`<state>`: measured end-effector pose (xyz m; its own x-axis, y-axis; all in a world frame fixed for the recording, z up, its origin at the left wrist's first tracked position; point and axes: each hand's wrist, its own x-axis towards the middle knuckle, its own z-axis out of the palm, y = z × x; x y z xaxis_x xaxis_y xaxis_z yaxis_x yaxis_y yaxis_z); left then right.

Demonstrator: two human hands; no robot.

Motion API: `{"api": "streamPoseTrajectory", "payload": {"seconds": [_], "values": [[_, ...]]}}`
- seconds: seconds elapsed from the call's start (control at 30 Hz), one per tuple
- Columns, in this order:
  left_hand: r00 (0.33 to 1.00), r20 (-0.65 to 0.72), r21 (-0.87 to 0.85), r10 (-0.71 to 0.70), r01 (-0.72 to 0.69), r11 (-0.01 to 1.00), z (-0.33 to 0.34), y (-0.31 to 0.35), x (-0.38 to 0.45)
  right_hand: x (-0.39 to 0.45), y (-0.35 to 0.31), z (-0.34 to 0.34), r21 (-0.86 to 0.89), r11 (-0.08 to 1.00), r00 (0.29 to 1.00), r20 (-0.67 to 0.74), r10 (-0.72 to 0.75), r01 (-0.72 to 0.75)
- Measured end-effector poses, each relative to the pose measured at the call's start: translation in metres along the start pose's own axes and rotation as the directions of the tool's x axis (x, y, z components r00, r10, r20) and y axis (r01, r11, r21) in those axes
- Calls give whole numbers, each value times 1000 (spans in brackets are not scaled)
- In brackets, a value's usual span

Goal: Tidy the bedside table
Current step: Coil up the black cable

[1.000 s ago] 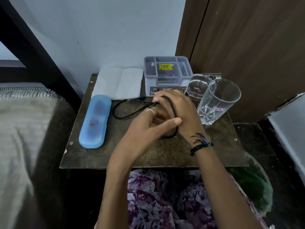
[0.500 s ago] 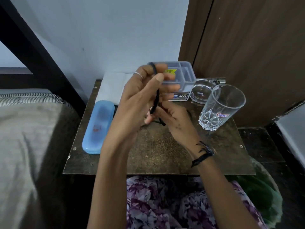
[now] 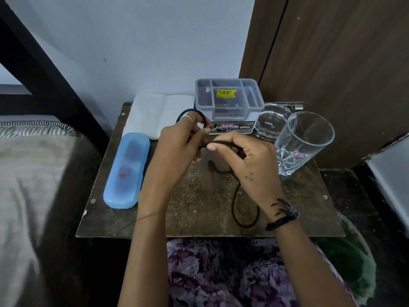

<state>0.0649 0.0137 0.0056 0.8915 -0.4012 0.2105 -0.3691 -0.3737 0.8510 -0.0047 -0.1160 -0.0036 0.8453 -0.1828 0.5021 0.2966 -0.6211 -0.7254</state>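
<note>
Head cam: I see both hands over the counter [image 3: 199, 218] middle, working a black cable [image 3: 238, 209]. Left hand [image 3: 177, 151] has its fingers [image 3: 194, 127] curled and pinching a loop of the cable, which arcs up over them toward the far edge. Right hand [image 3: 250, 165] has fingers curled round the cable too, thumb pressing on top; the rest of the cable hangs below it and loops on the counter near the front edge, by the wrist w/ a black bracelet [image 3: 283, 214].

Blue case [image 3: 125, 171] lies along the left edge. White folded cloth [image 3: 155, 111] sits at the far left corner. Grey organiser box [image 3: 229, 103] w/ yellow price sticker stands at the far edge, mid. Glass bowl [image 3: 273, 122] just beside it on the right; tall glass tumbler [image 3: 303, 142] near the right edge, looks tilted, touching or overlapping the bowl — can't tell which.
</note>
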Motion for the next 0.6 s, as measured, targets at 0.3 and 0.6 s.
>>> {"api": "streamPoseTrajectory", "payload": {"seconds": [0.3, 0.6], "values": [[950, 307, -511, -55, 213, 833, -1, 8, -7, 5, 6, 6, 250, 951, 952, -198, 234, -182], [995, 49, -818, -89, 90, 568, 19, 6, 1, -2, 16, 22, -61, 959, 934, 220, 283, -276]]}}
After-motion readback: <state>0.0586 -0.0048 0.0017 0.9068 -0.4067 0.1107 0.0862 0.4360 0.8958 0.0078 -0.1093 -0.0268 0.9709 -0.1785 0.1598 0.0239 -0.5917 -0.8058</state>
